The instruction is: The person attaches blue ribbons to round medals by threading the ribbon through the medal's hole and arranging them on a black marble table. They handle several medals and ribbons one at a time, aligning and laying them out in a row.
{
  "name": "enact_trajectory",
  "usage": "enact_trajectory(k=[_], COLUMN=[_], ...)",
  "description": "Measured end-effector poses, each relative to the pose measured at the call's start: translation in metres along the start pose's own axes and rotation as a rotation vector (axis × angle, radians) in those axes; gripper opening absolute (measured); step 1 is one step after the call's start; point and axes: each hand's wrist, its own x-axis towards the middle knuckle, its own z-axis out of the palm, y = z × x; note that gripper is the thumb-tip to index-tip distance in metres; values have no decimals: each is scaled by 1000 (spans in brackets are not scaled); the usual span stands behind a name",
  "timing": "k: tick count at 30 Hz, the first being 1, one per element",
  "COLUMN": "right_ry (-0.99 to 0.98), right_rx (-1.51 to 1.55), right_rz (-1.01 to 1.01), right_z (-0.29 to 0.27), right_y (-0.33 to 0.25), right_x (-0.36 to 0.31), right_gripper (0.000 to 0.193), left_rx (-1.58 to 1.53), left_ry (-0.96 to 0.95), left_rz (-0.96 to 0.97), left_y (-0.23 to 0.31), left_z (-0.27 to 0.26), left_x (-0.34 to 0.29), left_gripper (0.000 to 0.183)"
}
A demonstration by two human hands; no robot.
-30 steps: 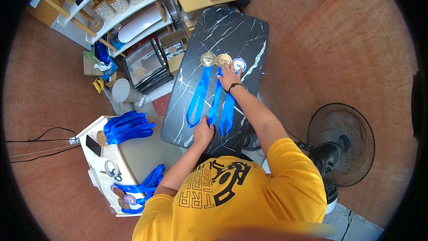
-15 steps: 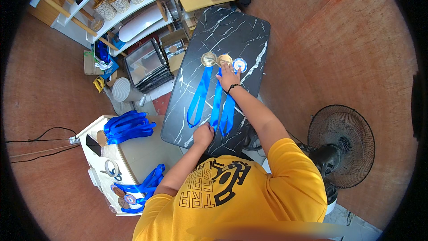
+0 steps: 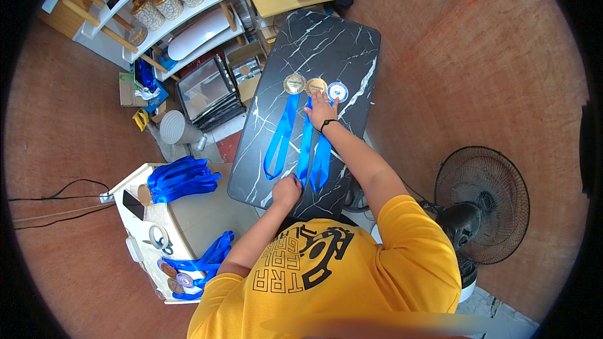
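Three medals lie in a row on a black marble-patterned table (image 3: 326, 44), their blue ribbons running toward me. The left one is a gold medal (image 3: 294, 84) with its ribbon (image 3: 282, 135) in a narrow loop. My right hand (image 3: 322, 112) lies flat, fingers spread, its fingertips over the middle gold medal (image 3: 316, 84) and at the edge of the white-and-blue medal (image 3: 338, 92). Near the table's front edge my left hand (image 3: 287, 191) is closed at the lower end of the middle medal's blue ribbon (image 3: 305, 150). Its fingertips are partly hidden.
A cabinet (image 3: 217, 207) at my left bears a bundle of blue ribbons (image 3: 182, 179), more medals (image 3: 184, 280), a tape roll (image 3: 158, 236), scissors (image 3: 166, 248) and a phone (image 3: 133, 204). A fan (image 3: 482, 205) stands at right. Shelves (image 3: 182, 12) are at the far left.
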Motion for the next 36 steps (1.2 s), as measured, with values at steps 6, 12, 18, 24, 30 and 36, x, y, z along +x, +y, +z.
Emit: enact_trajectory(k=[6,12,18,24,30,36], right_ry=[42,-6,-34,133,152,95], right_rx=[-39,-36,-50,71,77,25], right_rz=[-54,-151,-110,-42,202,205], right_z=[-3,-3,-2,1,1,5], right_y=[-12,-30,-35,-6,48,53], right_x=[-1,6,9,-4,-14,-18], right_gripper=[67,67,66,65,65,67], left_rx=[-34,121,116,120,77,81], left_ry=[-1,277,150,209,147,133], left_rz=[-30,168,11,189,215,242], left_y=[11,14,9,8,17,24], left_z=[-13,-16,-12,-14,-17,-16], left_x=[-6,-9,-9,-14,-21,-24], left_gripper=[29,55,65,65,66,65])
